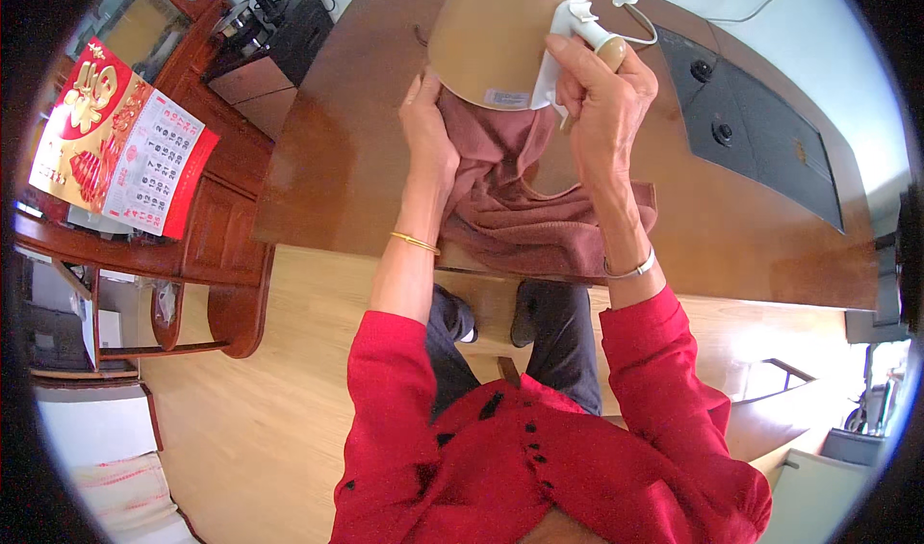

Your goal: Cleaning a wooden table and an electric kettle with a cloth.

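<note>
A tan pot (486, 38) with a silver lid and a white bracket and handle (589, 32) is at the far side of the brown table, in front of me. My left hand (429, 132) clasps its lower left side; some of its fingers are hidden behind the pot. On the right, my right hand (608, 91) is closed round the handle, its fingers curled below the tan end of the grip. A reddish-brown cloth (525, 221) lies crumpled between my forearms, running from under the pot to the table's near edge. Whether my left hand also touches the cloth I cannot tell.
The wooden table (337, 159) carries a black panel with two knobs (756, 125) at right. A white cord (760, 12) hangs behind. To the left are a dark wooden cabinet (226, 231), a red wall calendar (120, 144) and a black appliance (294, 38).
</note>
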The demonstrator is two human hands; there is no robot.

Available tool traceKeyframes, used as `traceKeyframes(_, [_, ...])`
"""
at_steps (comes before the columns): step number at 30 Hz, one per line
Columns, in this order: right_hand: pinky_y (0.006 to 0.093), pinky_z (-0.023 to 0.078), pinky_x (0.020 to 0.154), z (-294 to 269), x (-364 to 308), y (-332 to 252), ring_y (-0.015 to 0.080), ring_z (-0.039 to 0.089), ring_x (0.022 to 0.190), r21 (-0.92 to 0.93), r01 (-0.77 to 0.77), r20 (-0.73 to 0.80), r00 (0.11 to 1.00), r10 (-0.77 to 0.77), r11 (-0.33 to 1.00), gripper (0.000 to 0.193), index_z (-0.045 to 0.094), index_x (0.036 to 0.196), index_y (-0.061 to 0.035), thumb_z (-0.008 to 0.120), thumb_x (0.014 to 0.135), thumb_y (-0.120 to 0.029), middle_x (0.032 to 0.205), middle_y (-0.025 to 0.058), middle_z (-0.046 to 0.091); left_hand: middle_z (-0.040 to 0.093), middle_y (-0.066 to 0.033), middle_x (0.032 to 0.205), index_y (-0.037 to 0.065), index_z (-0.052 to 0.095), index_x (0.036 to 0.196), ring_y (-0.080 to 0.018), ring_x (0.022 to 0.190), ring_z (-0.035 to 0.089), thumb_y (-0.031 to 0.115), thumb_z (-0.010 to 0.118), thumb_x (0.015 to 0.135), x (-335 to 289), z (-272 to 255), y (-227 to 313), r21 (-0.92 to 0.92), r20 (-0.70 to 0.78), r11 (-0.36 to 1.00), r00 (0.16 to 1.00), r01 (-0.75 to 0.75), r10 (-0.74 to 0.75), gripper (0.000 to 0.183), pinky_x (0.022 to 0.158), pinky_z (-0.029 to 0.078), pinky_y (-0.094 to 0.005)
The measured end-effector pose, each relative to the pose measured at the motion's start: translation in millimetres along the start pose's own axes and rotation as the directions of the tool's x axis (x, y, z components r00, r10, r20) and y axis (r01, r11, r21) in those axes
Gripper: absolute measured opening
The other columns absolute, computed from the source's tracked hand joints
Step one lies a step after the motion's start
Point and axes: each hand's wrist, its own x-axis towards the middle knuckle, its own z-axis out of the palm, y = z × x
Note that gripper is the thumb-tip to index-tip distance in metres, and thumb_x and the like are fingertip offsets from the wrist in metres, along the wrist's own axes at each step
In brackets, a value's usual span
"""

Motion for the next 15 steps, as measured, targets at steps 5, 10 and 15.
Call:
traceKeyframes(5, [0.0224, 0.027, 0.041, -3, -4, 7, 0.0049, 0.040, 0.045, 0.047, -0.042, 0.060, 0.997, 0.039, 0.998, 0.018, 0.060, 0.066, -0.0015, 0.073, 0.075, -0.009, 0.053, -0.0020, 0.049, 0.061, -0.0077, 0.121, 0.000, 0.048, 0.131, -0.0214, 0.106, 0.062, 0.018, 0.059, 0.093, -22, 18, -1, -0.473, 0.187, 0.879, 0.982, 0.057, 0.037, 0.044, 0.088, 0.054, -0.0334])
traceKeyframes(10, [0.0218, 0.026, 0.040, -10, -19, 6, 0.0049, 0.039, 0.042, 0.064, -0.180, 0.181, 0.970, 0.166, 0.982, 0.015, 0.060, 0.072, -0.0007, 0.074, 0.074, -0.006, 0.051, -0.0011, 0.048, 0.060, -0.0087, 0.119, 0.007, 0.047, 0.131, -0.0226, 0.105, 0.063, 0.034, 0.049, 0.098, -38, 17, 3, -0.245, 0.197, 0.954, 0.955, -0.171, 0.222, 0.043, 0.074, 0.059, -0.0349])
traceKeyframes(15, [0.0243, 0.025, 0.043, -11, -23, 11, 0.0070, 0.033, 0.042, 0.049, -0.174, 0.215, 0.964, 0.160, 0.984, 0.021, 0.054, 0.068, -0.0004, 0.070, 0.078, -0.010, 0.051, -0.0015, 0.041, 0.060, -0.0056, 0.117, 0.009, 0.049, 0.129, -0.0184, 0.098, 0.063, 0.036, 0.056, 0.095, -44, 3, -16, -0.217, 0.181, 0.974, 0.983, 0.066, -0.026, 0.043, 0.069, 0.057, -0.0297])
